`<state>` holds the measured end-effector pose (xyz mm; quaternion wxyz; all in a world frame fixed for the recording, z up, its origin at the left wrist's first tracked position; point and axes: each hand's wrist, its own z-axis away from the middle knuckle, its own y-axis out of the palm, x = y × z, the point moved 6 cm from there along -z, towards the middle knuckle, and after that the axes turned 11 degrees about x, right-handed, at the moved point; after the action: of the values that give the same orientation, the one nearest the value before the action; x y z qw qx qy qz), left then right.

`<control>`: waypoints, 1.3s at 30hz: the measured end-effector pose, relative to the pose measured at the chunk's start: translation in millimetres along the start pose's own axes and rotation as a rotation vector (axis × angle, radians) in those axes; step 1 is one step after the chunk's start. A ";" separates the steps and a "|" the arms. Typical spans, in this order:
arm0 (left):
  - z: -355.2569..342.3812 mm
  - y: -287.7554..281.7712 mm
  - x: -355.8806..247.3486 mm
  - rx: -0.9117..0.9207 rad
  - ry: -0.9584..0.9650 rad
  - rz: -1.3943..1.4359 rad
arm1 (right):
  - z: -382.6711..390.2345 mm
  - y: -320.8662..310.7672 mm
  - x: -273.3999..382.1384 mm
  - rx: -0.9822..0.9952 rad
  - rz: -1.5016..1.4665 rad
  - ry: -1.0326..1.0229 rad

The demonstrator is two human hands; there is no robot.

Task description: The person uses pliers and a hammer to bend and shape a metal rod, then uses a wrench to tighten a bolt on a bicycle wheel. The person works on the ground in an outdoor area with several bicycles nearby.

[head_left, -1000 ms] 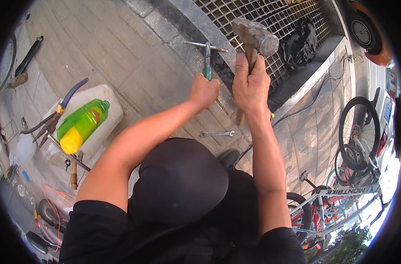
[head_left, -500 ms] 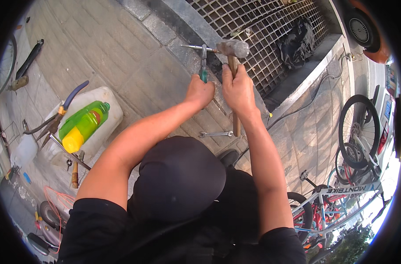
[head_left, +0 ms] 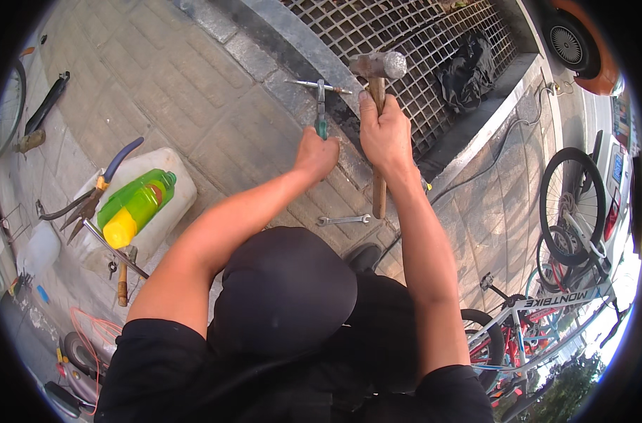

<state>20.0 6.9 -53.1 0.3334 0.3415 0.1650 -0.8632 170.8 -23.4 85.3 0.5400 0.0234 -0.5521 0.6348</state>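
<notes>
My left hand [head_left: 315, 154] is closed round the green handle of pliers [head_left: 321, 106]. Their jaws grip a thin metal rod [head_left: 303, 83], which lies crosswise over the dark stone kerb [head_left: 282, 49]. In my right hand [head_left: 386, 134] is a hammer [head_left: 378, 99], its wooden handle running down past my wrist. The hammer's worn steel head is raised just right of the rod's end, apart from it. An open-ended wrench [head_left: 344, 220] lies on the paving below my hands.
On the left, a whitish plastic container [head_left: 183, 194] bears a green bottle [head_left: 141, 201] with a yellow part and blue-handled pliers [head_left: 102, 185]. A metal grating [head_left: 419, 42] lies beyond the kerb. Bicycles [head_left: 575, 211] stand at the right. A cable [head_left: 500, 151] crosses the paving.
The hammer head has lifted up and right, away from the rod's end, which now shows. My left hand and the pliers have shifted slightly left and down in view.
</notes>
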 end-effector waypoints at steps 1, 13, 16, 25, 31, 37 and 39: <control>0.7 -0.5 0.3 -0.005 0.011 0.016 | 3.8 -2.2 4.1 -0.068 -0.058 -0.062; 2.3 4.2 11.9 0.066 -0.093 0.020 | 7.6 21.8 -5.6 0.077 -0.023 0.069; -9.1 -1.8 6.7 0.030 -0.032 -0.057 | 4.4 19.6 -10.0 0.145 0.066 0.124; -12.6 8.5 23.3 0.256 -0.059 0.401 | 83.9 25.4 -99.8 0.193 0.343 -0.010; 10.2 -6.0 32.0 0.605 -0.168 0.739 | 90.0 37.0 -96.3 0.179 0.509 -0.223; 29.7 -10.2 12.5 0.815 -0.077 0.840 | 32.3 10.1 -67.5 0.224 -0.283 0.064; 34.3 -8.3 3.4 0.855 -0.019 0.792 | 21.3 10.1 -51.5 0.194 -0.335 0.016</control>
<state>-4.0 -6.3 -30.6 0.4648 0.4738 -0.3412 -0.6656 173.0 -70.9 54.6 0.6376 0.1619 -0.4726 0.5864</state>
